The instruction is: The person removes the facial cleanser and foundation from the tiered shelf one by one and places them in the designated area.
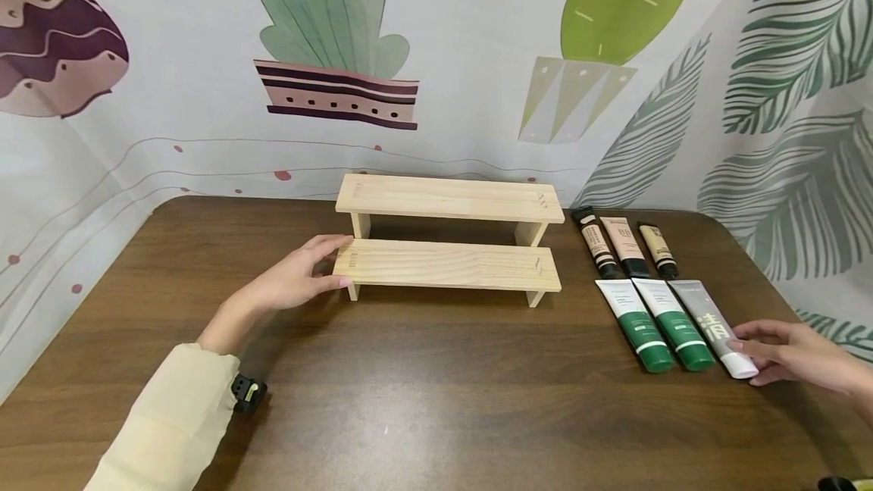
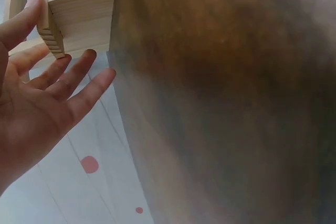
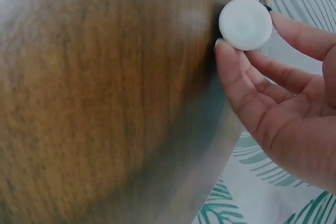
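A two-tier wooden display stand stands at the middle of the table. My left hand grips the left end of its lower step, thumb at the front edge and forefinger at the back. In the left wrist view the other fingers of that hand spread out below the board's end. On the right, my right hand holds a grey tube by its white cap, with thumb and fingers on either side. Left of that tube lie two white-and-green tubes, side by side.
Behind the front tubes lie three smaller ones: a slim dark-capped tube, a pink tube and a beige tube. A patterned cloth hangs along the back of the brown table.
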A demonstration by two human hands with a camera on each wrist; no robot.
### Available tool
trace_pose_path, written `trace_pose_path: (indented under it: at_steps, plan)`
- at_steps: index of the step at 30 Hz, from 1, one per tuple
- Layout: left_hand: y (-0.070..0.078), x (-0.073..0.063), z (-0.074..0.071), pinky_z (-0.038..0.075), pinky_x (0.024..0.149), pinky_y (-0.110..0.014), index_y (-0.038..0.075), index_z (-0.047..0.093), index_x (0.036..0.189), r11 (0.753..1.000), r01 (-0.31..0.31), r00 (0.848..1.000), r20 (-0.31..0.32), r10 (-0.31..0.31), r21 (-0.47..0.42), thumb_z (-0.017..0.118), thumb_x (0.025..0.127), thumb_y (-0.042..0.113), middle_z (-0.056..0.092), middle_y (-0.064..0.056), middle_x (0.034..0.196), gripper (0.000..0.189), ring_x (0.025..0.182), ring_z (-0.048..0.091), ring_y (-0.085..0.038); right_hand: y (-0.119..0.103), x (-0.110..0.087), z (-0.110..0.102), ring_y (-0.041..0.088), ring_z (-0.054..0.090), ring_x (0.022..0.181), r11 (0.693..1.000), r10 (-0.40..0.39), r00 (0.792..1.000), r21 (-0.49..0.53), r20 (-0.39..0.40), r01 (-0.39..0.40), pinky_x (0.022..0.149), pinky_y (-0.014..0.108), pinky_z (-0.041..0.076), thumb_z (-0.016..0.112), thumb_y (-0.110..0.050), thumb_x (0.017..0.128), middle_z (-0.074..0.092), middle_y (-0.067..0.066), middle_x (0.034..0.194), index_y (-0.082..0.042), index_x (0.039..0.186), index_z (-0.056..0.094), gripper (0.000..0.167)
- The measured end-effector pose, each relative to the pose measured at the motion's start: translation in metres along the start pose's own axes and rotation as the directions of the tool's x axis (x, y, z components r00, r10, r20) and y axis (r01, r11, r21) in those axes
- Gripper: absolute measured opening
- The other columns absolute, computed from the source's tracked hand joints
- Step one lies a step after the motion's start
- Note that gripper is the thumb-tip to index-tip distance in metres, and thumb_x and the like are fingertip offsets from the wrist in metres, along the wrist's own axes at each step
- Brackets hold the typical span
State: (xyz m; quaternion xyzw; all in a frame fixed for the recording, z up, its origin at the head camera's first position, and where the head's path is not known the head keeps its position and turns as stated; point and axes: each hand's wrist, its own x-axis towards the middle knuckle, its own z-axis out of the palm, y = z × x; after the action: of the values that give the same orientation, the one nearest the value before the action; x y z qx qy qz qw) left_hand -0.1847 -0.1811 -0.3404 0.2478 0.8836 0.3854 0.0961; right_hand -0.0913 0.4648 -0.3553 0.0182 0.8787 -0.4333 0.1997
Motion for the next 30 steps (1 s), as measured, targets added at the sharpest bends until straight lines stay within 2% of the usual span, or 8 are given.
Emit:
trace_pose_path:
  at_steps: [3,7,9,14,19,21,26,30]
  plan:
    - [0.001,0.0,-0.002,0.036,0.097,-0.051,-0.006,0.033,0.137,0.998,-0.013,1.0,-0.001,0.013,0.058,0.063,0.087,0.019,0.034,-0.025,0.135,0.064,0.12,0.039,-0.039,-0.003,-0.001,-0.001,0.013,0.059,0.067,0.998,0.005,1.0,-0.061,-0.017,-0.006,0.058,0.033,0.054,0.048,-0.007,0.095,0.06,0.0,0.082,0.025,0.109,0.038,0.036]
    - [0.003,-0.001,-0.005,0.029,0.101,-0.051,-0.004,0.032,0.138,0.995,0.006,1.0,0.011,-0.007,0.098,0.062,0.088,0.026,0.033,-0.023,0.139,0.066,0.126,0.033,-0.038,-0.005,-0.003,-0.005,0.01,0.058,0.068,0.994,-0.021,0.998,-0.111,-0.067,0.013,0.058,0.029,0.053,0.05,-0.008,0.094,0.06,-0.007,0.082,-0.002,0.108,0.054,0.016]
    - [0.003,-0.004,-0.007,0.028,0.102,-0.052,-0.002,0.031,0.139,0.993,0.028,1.0,0.011,-0.029,0.111,0.06,0.089,0.031,0.032,-0.023,0.14,0.067,0.127,0.031,-0.037,-0.007,-0.003,-0.006,0.007,0.057,0.069,0.989,-0.042,0.993,-0.146,-0.108,0.026,0.057,0.028,0.053,0.052,-0.009,0.093,0.059,-0.013,0.084,-0.006,0.109,0.054,0.016]
    - [0.001,-0.01,-0.014,0.025,0.103,-0.053,0.0,0.03,0.14,0.986,0.063,0.998,-0.009,-0.063,0.153,0.054,0.092,0.036,0.031,-0.023,0.141,0.065,0.129,0.029,-0.038,-0.022,0.0,-0.009,-0.002,0.056,0.072,0.959,-0.118,0.969,-0.276,-0.215,0.056,0.057,0.026,0.052,0.055,-0.016,0.092,0.054,-0.023,0.087,0.018,0.119,0.04,0.045]
    - [-0.006,-0.012,-0.022,0.02,0.105,-0.053,-0.001,0.028,0.141,0.974,0.096,0.995,-0.035,-0.09,0.206,0.049,0.094,0.04,0.027,-0.022,0.144,0.066,0.132,0.022,-0.037,-0.051,0.008,-0.009,-0.009,0.05,0.073,0.918,-0.189,0.941,-0.39,-0.28,0.068,0.055,0.022,0.048,0.056,-0.023,0.092,0.063,0.015,0.098,0.013,0.12,0.043,0.047]
    - [-0.008,-0.012,-0.024,0.019,0.105,-0.054,-0.002,0.027,0.141,0.966,0.109,0.994,-0.05,-0.1,0.235,0.047,0.094,0.042,0.024,-0.023,0.145,0.068,0.132,0.02,-0.038,-0.065,0.013,-0.004,0.0,0.054,0.079,0.889,-0.205,0.935,-0.455,-0.29,0.054,0.055,0.021,0.045,0.054,-0.026,0.093,0.055,0.033,0.106,0.012,0.121,0.044,0.048]
    - [-0.007,-0.012,-0.029,0.013,0.105,-0.058,-0.004,0.023,0.142,0.942,0.148,0.988,-0.09,-0.126,0.303,0.043,0.094,0.046,0.015,-0.023,0.147,0.071,0.133,0.016,-0.041,-0.102,0.03,0.008,0.044,0.053,0.096,0.856,-0.262,0.92,-0.51,-0.291,0.082,0.067,0.033,0.044,0.051,-0.03,0.094,0.053,0.033,0.111,0.009,0.125,0.043,0.05]
    - [-0.003,-0.01,-0.03,0.002,0.104,-0.061,-0.004,0.021,0.142,0.93,0.15,0.985,-0.127,-0.113,0.335,0.037,0.096,0.046,0.011,-0.024,0.148,0.07,0.134,0.009,-0.041,-0.131,0.048,0.022,0.049,0.046,0.105,0.852,-0.301,0.904,-0.511,-0.305,0.111,0.079,0.056,0.039,0.048,-0.034,0.095,0.046,0.035,0.12,0.009,0.131,0.036,0.058]
